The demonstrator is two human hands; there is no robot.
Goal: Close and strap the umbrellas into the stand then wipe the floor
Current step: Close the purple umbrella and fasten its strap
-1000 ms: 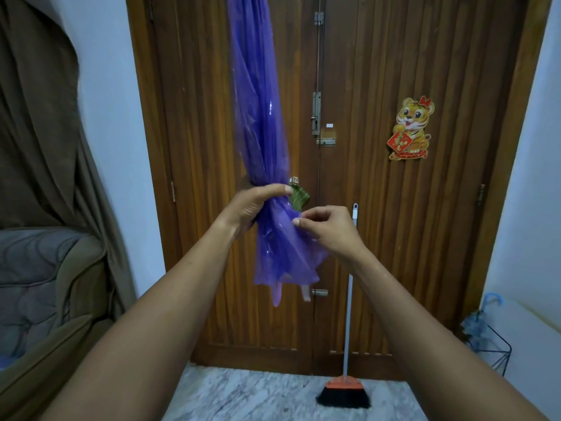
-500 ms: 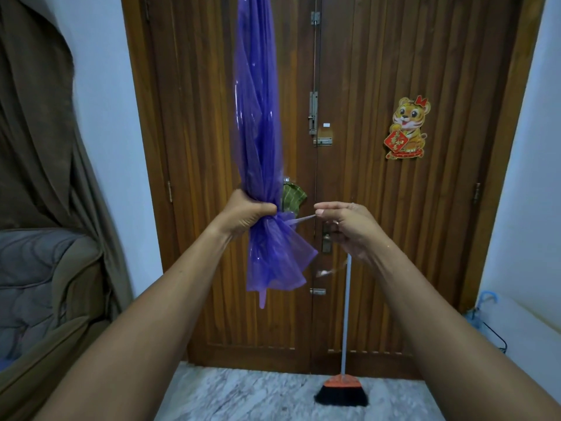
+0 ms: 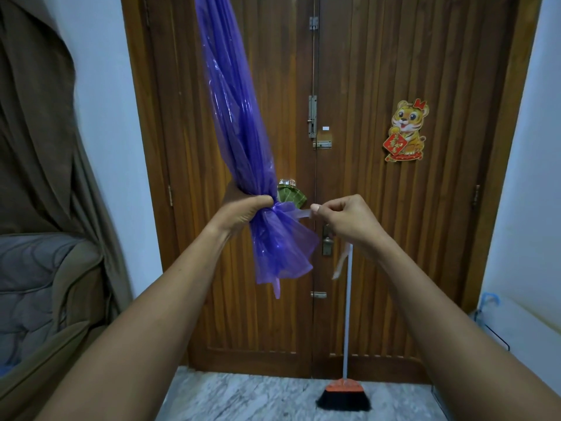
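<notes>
A folded purple see-through umbrella [image 3: 236, 117] points up and leans to the left in front of the wooden door. My left hand [image 3: 243, 211] grips its gathered canopy low down, with the loose skirt flaring below my fist. My right hand [image 3: 343, 220] pinches the umbrella's pale strap [image 3: 299, 214] and holds it stretched out to the right of the bundle. The black wire umbrella stand [image 3: 498, 332] sits at the far right by the wall, with a light blue handle showing in it.
The double wooden door [image 3: 364, 208] stands shut right ahead, with a tiger sticker on it. A broom [image 3: 346, 387] leans against the door on the marble floor [image 3: 243, 399]. A covered sofa [image 3: 36, 299] and a brown curtain fill the left side.
My left hand tightened round the canopy and the umbrella tilted to the left. My right hand left the fabric, took the strap and drew it out to the right.
</notes>
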